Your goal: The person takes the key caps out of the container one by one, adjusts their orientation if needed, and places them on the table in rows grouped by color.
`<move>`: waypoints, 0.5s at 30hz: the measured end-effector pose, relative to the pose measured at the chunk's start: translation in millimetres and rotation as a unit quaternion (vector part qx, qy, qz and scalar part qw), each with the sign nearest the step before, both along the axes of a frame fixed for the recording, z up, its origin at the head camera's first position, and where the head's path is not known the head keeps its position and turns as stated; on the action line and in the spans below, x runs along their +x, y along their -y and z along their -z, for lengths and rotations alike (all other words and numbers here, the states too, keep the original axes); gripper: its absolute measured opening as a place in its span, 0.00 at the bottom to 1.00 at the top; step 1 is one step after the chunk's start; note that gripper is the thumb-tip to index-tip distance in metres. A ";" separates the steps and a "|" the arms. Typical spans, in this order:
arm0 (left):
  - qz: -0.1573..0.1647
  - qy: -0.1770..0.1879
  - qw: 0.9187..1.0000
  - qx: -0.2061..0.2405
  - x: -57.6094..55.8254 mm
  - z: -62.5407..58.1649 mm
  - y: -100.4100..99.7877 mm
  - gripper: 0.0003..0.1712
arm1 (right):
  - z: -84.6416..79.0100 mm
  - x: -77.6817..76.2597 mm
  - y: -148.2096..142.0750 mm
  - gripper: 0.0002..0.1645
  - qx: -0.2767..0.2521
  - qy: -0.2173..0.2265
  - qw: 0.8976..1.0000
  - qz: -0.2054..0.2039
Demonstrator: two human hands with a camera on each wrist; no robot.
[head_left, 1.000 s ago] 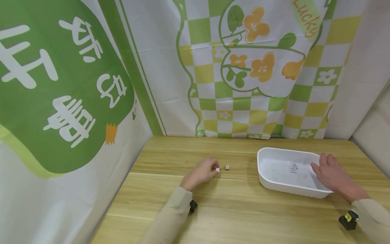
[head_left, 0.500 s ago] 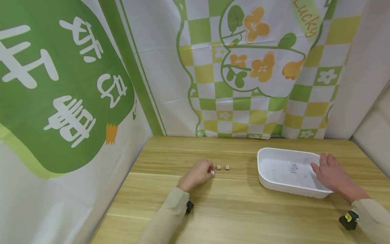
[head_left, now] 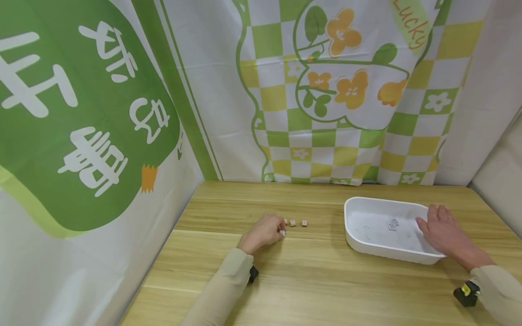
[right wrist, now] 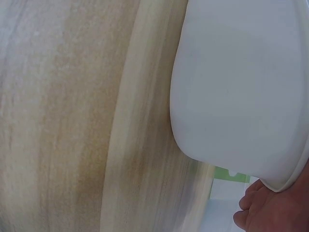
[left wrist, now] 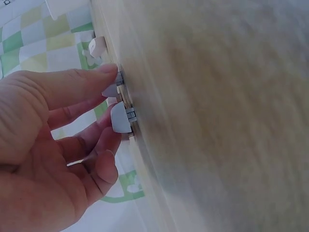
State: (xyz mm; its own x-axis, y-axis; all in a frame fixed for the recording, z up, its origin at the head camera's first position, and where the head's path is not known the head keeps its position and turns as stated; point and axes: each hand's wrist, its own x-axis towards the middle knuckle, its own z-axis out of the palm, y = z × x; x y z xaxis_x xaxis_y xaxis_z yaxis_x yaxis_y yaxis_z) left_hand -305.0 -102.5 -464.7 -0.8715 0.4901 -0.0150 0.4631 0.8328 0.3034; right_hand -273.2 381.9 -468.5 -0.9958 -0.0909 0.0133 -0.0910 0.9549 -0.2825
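Observation:
At the table's middle my left hand pinches a small white keycap at its fingertips. In the left wrist view, this keycap stands on edge close to the tabletop, with a grey clip-like stem on its underside. Another pale keycap shows under the thumb. Just right of the fingers, keycaps lie in a row: one partly covered by the hand, a middle keycap and a right keycap. My right hand rests with straight fingers on the right rim of a white tray.
Several small pale pieces lie clustered inside the tray. The wooden table meets a patterned curtain at its back edge, and a green and white cloth hangs on the left.
My left hand has drawn back left and slightly nearer, uncovering the middle keycap and then part of another to its left. The right hand and tray have stayed put.

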 end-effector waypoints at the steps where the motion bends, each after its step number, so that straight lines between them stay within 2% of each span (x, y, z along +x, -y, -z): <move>1: 0.000 0.000 1.000 -0.004 0.2 -0.1 0.0 0.06 | -0.2 0.1 0.2 0.49 0.001 -0.001 1.000 0.000; 5: -0.004 0.015 1.000 -0.003 0.2 -2.7 0.1 0.08 | -1.1 0.6 1.0 0.49 -0.002 0.002 1.000 0.001; 9: -0.008 0.036 0.999 0.031 -0.8 -10.6 -1.1 0.09 | -1.1 0.5 0.7 0.51 -0.009 0.007 1.000 0.001; 12: 0.000 0.035 0.998 0.054 -2.9 -16.7 -3.9 0.10 | -0.8 0.0 0.2 0.51 -0.010 0.007 1.000 0.001; 15: 0.004 0.027 0.998 0.055 -4.5 -21.1 -8.3 0.12 | -0.5 0.1 -0.1 0.52 -0.011 0.006 1.000 0.000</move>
